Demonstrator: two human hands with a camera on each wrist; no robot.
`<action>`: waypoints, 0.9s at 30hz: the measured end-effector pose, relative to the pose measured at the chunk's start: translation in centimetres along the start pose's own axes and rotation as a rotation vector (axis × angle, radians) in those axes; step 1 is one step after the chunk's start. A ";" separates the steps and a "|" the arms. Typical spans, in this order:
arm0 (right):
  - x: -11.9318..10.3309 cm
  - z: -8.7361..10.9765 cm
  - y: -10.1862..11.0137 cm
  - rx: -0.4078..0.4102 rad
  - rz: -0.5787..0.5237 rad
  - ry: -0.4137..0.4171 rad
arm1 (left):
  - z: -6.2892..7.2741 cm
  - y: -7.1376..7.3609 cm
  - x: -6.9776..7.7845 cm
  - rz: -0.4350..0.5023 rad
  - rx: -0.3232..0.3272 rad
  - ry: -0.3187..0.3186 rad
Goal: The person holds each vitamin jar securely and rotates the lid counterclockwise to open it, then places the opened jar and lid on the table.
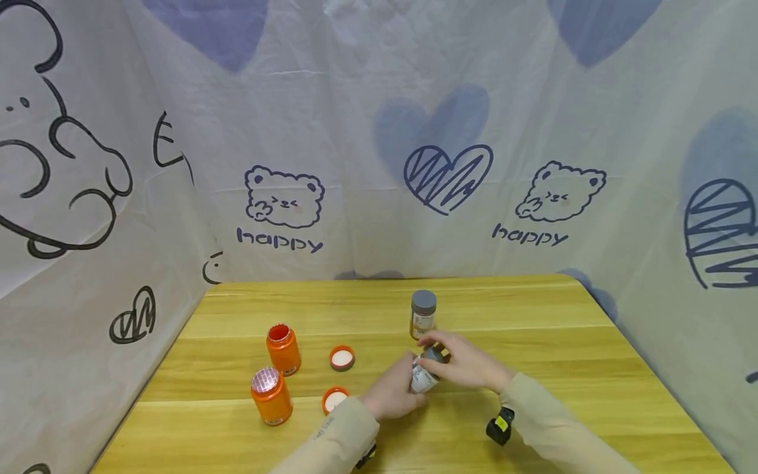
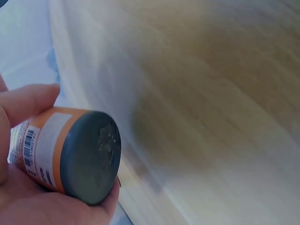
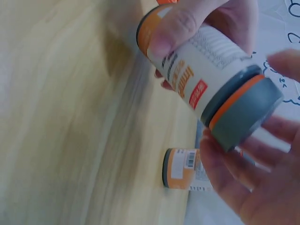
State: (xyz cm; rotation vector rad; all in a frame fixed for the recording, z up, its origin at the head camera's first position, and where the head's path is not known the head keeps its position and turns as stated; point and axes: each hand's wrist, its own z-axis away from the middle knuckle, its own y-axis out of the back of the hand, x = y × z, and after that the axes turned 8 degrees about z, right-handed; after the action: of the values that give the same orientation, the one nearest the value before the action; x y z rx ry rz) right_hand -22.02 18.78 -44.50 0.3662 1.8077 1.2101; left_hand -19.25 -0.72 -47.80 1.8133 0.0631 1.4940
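Observation:
My left hand [image 1: 391,394] grips a supplement bottle [image 1: 423,379] by its body, holding it tilted above the table. The bottle has a white and orange label and a dark grey base [image 2: 93,157]. At its other end is a grey cap [image 3: 248,115] with an orange ring under it. My right hand [image 1: 469,362] has its fingers curled round this cap. In the right wrist view, some fingertips [image 3: 213,145] touch the cap's side, while another finger stands off it. Behind the hands, a second grey-capped bottle [image 1: 423,315] stands upright.
On the left of the wooden table [image 1: 521,306] stand two orange bottles, one with an open mouth [image 1: 283,352], the other topped by a patterned seal [image 1: 272,399]. Two caps, a far one [image 1: 341,357] and a near one [image 1: 335,399], lie inside-up beside them. A printed cloth [image 1: 355,131] hangs behind.

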 end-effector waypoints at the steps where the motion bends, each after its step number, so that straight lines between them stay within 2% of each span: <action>1: -0.1 -0.1 -0.1 0.011 -0.013 -0.032 | 0.0 -0.1 -0.1 -0.016 0.015 0.000; 7: -0.8 -0.6 -0.4 0.076 -0.054 -0.214 | 0.0 -0.7 -0.4 -0.102 0.104 -0.004; 12: -1.2 -0.8 -0.6 0.110 -0.054 -0.345 | 0.0 -1.1 -0.3 -0.163 0.148 0.004; 22: -1.8 -0.7 -0.7 0.006 -0.156 -0.538 | -0.2 -1.8 -0.1 -0.277 0.195 0.028; 27: -1.8 -0.7 -0.6 -0.009 -0.155 -0.550 | -0.3 -2.0 -0.1 -0.299 0.212 0.008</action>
State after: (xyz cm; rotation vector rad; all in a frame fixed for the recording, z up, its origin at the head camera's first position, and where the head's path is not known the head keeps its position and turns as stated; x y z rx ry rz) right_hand -21.45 16.91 -44.05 0.4893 1.3267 0.8981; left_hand -18.71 0.80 -49.01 1.8656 0.4916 1.3204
